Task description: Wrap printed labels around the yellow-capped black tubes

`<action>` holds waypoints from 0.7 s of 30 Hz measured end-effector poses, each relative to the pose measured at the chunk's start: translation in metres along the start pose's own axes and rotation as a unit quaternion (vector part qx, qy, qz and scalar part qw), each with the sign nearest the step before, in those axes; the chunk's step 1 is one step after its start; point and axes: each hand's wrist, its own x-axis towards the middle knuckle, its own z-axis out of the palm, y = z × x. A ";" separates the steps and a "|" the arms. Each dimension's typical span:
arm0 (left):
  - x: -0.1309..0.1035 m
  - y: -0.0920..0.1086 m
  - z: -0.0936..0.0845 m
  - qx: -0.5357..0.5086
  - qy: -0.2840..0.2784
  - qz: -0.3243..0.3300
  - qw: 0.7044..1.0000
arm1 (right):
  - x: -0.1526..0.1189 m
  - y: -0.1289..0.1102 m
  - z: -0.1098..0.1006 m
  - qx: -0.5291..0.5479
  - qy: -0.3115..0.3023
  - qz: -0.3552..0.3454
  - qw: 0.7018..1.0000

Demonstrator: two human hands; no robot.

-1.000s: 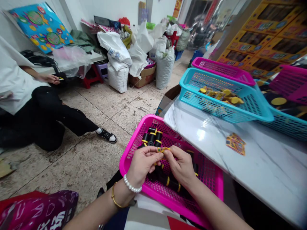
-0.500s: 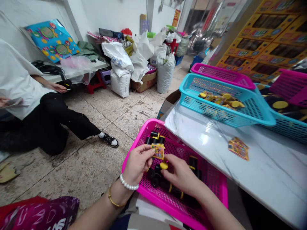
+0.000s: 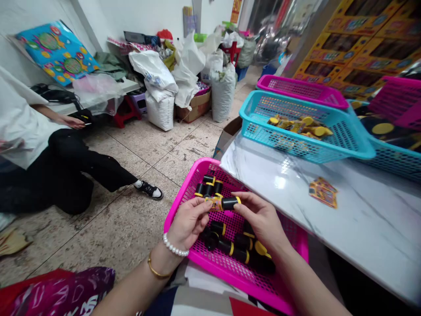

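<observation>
Above a pink basket (image 3: 174, 206), my left hand (image 3: 189, 219) pinches a small yellow printed label (image 3: 215, 203). My right hand (image 3: 259, 215) holds a black cylinder with a yellow end (image 3: 229, 203) between thumb and fingers, its other end up against the label. Several more black cylinders with yellow rims (image 3: 241, 253) lie in the basket below the hands. Further yellow printed labels (image 3: 323, 192) rest on the white marble-patterned table (image 3: 286, 188) to the right.
A blue basket (image 3: 305, 147) with yellow-wrapped pieces stands on the table, with pink baskets behind it. Stacked yellow boxes (image 3: 348, 48) rise at the upper right. A person in black trousers (image 3: 72, 166) sits at the left. White sacks (image 3: 159, 105) stand on the floor.
My right hand has come up out of the basket with a black cylinder and brought it to the label in my left hand. The view has shifted slightly.
</observation>
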 end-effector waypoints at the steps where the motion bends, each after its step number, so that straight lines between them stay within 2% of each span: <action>1: 0.001 0.000 0.000 -0.007 -0.003 -0.002 1.000 | 0.000 -0.002 0.001 -0.007 0.009 -0.006 1.000; 7: 0.003 -0.001 -0.003 -0.045 -0.007 -0.017 0.999 | -0.005 -0.002 0.006 -0.028 -0.008 -0.045 0.999; 12: 0.005 0.000 -0.004 -0.090 -0.018 -0.032 0.995 | -0.008 0.003 0.009 -0.144 0.024 -0.117 0.982; 14: 0.005 -0.001 -0.004 -0.082 -0.015 -0.026 0.996 | -0.009 0.003 0.011 -0.158 0.026 -0.128 0.979; 18: 0.005 -0.003 -0.004 -0.048 -0.026 -0.006 0.999 | -0.009 0.001 0.017 -0.048 0.030 -0.075 0.996; 21: 0.005 -0.005 -0.003 -0.031 -0.017 0.006 0.999 | -0.009 0.001 0.019 0.039 0.001 -0.016 0.999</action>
